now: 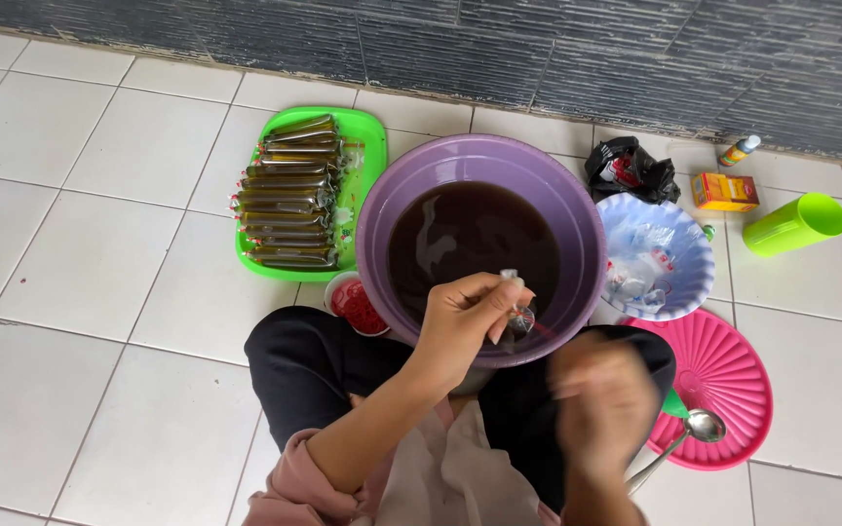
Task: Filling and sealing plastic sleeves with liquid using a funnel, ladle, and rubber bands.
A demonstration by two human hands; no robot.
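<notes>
Blurred right hand [604,401] sits lowest and closest, just below the rim of the purple basin [382,209]; its fingers are too smeared to tell whether they grip anything. Left hand [468,317] is up over the basin's near edge, fingertips pinched shut on the top of a small clear plastic pouch [518,310] that hangs above the dark brown liquid [470,239]. The two hands are apart, left higher, right lower and to the side. Left of the basin, a green tray [367,146] carries a stack of filled brown pouches [289,195]. Tucked against the basin's lower left, a small red-filled cup [355,304]. Right of the basin, a pale blue bowl [699,255] holds empty plastic bags, and below that a pink round lid [733,375] has a metal spoon [699,429] lying on it.
</notes>
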